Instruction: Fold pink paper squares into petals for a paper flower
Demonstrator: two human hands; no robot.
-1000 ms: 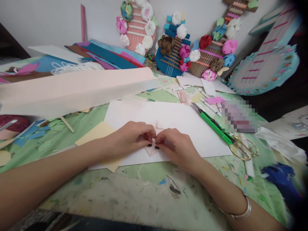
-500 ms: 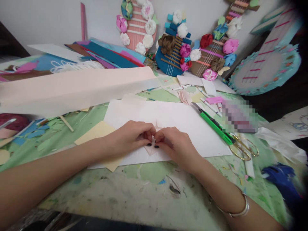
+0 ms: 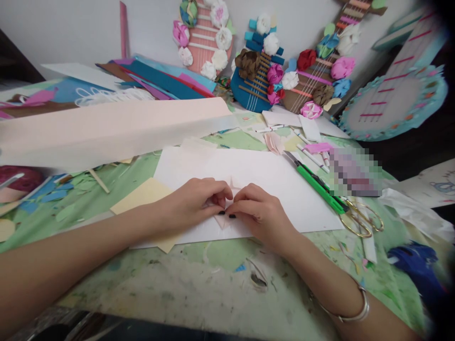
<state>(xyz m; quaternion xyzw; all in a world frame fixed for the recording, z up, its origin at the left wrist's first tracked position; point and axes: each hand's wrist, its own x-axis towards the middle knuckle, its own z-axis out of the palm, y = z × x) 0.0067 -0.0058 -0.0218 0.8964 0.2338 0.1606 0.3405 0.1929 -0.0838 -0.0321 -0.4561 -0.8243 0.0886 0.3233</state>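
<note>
My left hand (image 3: pixel 201 201) and my right hand (image 3: pixel 261 208) meet over a white sheet (image 3: pixel 280 199) on the table. Between their fingertips is a small piece of folded pale pink paper (image 3: pixel 223 221), partly covered by the fingers. Its lower tip points toward me, and another point shows above the hands. The left thumb and fingers pinch it from the left. From the right, the thumb and index finger close on it, bent and nearly touching the left ones. Under my left wrist lies a yellow paper piece (image 3: pixel 142 196).
A green cutter (image 3: pixel 320 187) and gold-handled scissors (image 3: pixel 360 220) lie right of the sheet. A long pale pink paper (image 3: pixel 117 125) stretches across the back left. Decorated paper guitars (image 3: pixel 252 90) stand against the wall. A blue tool (image 3: pixel 414 260) sits at the right.
My right fingers have shifted slightly and straightened a little at the paper's middle. The left hand has barely moved, and the folded paper stays in place.
</note>
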